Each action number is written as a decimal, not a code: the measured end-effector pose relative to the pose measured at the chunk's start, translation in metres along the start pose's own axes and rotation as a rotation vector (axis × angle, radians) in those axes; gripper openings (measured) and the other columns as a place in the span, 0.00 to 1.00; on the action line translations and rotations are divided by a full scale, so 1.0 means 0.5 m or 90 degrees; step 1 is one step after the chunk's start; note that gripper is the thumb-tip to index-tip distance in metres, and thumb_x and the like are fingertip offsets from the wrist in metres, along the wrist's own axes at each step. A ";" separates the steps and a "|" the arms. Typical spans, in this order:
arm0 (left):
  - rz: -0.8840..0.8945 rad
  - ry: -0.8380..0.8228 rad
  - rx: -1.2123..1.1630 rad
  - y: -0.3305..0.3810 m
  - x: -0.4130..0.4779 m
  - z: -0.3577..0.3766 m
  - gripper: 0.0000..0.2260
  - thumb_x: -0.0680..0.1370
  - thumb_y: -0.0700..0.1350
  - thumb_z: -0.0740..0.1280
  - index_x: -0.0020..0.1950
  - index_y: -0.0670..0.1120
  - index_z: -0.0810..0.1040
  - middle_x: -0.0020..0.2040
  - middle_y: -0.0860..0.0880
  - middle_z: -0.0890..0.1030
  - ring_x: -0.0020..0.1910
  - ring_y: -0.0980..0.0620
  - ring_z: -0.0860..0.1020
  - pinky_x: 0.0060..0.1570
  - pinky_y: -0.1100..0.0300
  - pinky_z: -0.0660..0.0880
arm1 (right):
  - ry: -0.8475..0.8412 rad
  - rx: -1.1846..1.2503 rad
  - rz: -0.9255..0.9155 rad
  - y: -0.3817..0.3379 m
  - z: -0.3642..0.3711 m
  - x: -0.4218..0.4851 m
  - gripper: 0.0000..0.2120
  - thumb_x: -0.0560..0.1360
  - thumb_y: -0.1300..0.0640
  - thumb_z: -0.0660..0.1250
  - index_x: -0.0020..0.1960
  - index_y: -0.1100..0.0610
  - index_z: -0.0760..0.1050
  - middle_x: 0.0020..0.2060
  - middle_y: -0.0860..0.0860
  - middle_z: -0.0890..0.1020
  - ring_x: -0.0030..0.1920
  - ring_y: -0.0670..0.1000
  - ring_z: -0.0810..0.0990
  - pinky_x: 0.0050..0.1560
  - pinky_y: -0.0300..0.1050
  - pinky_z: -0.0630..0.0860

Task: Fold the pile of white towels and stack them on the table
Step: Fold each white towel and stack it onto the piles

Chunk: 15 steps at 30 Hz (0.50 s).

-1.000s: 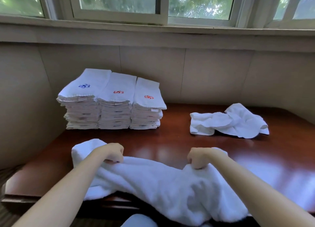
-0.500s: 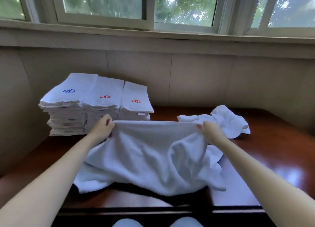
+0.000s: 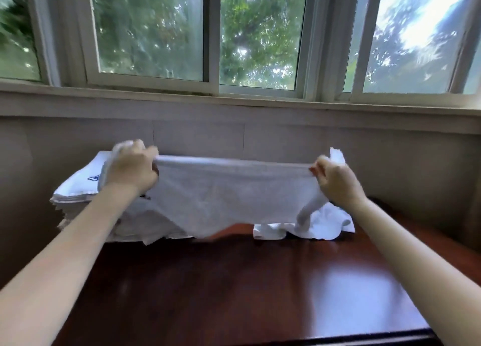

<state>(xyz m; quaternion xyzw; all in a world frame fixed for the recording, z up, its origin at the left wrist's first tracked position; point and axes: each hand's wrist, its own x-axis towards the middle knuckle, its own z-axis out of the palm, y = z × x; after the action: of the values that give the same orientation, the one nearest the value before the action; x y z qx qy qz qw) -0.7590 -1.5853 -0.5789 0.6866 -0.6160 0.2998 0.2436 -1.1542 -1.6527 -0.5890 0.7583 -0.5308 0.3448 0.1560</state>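
A white towel point(image 3: 223, 192) hangs stretched in the air above the dark wooden table point(image 3: 247, 288). My left hand point(image 3: 131, 167) grips its upper left corner and my right hand point(image 3: 335, 180) pinches its upper right corner. The top edge runs taut between them and the lower edge hangs just clear of the tabletop. Behind the towel at the left stand stacks of folded white towels point(image 3: 75, 189), the nearest top one bearing a blue emblem; the hanging towel hides the rest. A crumpled white towel point(image 3: 325, 223) lies at the back right.
A beige wall point(image 3: 260, 137) with a window sill point(image 3: 234, 103) runs right behind the table. The table's front edge point(image 3: 338, 339) shows at the bottom. The view is blurred by motion.
Both hands have lifted the towel off the table and pulled it wide apart in the air. The camera has tilted upward, showing more window.
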 end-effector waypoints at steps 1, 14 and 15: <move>-0.001 -0.195 0.038 0.002 -0.031 -0.009 0.09 0.75 0.43 0.60 0.50 0.42 0.76 0.52 0.38 0.76 0.52 0.39 0.75 0.52 0.49 0.73 | -0.127 -0.085 0.019 0.001 -0.001 -0.043 0.23 0.82 0.53 0.41 0.58 0.62 0.72 0.53 0.60 0.76 0.57 0.57 0.75 0.72 0.57 0.55; -0.079 -0.579 -0.036 0.105 -0.424 0.229 0.23 0.81 0.60 0.51 0.73 0.51 0.60 0.71 0.49 0.63 0.68 0.43 0.63 0.63 0.50 0.66 | -0.561 -0.146 -0.009 -0.013 0.240 -0.391 0.19 0.82 0.45 0.52 0.69 0.50 0.66 0.64 0.55 0.70 0.64 0.57 0.69 0.60 0.50 0.68; -0.092 -0.543 -0.048 0.097 -0.432 0.233 0.21 0.81 0.60 0.50 0.68 0.51 0.65 0.68 0.49 0.67 0.65 0.44 0.67 0.59 0.52 0.68 | -0.548 -0.187 -0.009 -0.016 0.244 -0.390 0.18 0.82 0.46 0.51 0.67 0.51 0.67 0.63 0.55 0.71 0.62 0.57 0.71 0.56 0.50 0.70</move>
<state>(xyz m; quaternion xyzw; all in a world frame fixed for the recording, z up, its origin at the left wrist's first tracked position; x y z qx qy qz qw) -0.8073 -1.5220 -0.8162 0.7809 -0.6224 -0.0514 0.0127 -1.1421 -1.5872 -0.8091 0.8062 -0.5852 -0.0816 0.0294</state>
